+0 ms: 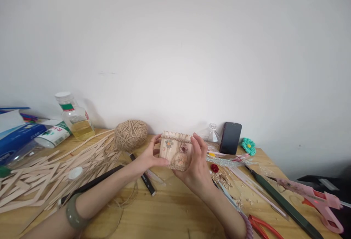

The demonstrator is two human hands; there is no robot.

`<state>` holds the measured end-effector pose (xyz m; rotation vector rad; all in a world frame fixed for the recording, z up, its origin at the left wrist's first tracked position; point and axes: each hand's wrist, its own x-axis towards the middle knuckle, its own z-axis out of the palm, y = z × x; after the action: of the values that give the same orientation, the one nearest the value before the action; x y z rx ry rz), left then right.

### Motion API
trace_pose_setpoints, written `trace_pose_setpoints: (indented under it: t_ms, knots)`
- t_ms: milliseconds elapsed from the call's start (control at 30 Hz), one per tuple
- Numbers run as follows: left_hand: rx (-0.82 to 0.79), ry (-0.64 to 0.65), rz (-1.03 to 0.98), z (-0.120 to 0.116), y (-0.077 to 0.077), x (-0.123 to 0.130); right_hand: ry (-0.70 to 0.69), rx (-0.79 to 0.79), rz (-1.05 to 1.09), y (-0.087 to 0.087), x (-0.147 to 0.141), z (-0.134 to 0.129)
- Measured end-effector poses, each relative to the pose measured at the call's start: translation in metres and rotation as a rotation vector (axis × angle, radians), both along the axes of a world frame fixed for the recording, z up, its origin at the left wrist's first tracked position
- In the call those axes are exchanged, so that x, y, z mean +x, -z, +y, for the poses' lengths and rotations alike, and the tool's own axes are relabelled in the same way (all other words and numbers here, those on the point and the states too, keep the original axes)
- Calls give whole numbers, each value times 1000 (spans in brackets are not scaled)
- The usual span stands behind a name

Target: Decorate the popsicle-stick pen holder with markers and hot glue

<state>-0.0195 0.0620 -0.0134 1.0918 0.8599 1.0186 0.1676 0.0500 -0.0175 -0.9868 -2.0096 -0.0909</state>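
**Stick box held up in both hands, decoration already on**

Both my hands are closed around the little craft-stick box [175, 150], lifted just off the worktop [175, 209] – left hand [149, 155] gripping its left side, right hand [195, 166] wrapped round the right side and underneath. The box looks built: walls standing, a trim along the top edge, small flowers stuck on the face toward me. What's left I can't tell; back side hidden. Left of my left hand: ball of twine [130, 134], a spread of loose craft sticks [49, 173], a black pen [143, 175] just below. Right of my right hand: phone [230, 137], teal paper flower [248, 146], small red flower [214, 167], wood shavings – further out the pink glue gun [315, 198], red-handled pliers [263, 227].
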Motion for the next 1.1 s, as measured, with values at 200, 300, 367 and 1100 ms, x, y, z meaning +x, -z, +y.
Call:
trace_pose_setpoints:
  t_ms: [200, 300, 367, 1100]
  knots:
    - [-35, -64, -74, -3, -7, -1, -143, -236, 133, -5, 6, -2]
    - [-54, -151, -42, -4, -10, 0, -166, -500, 327, -5, 9, -1]
    - [-51, -170, -70, -3, -9, 1, -185, -638, 452, -5, 9, 1]
    - [138, -142, 113, 43, 48, -10, 228, -600, -301, 25, 12, 32]
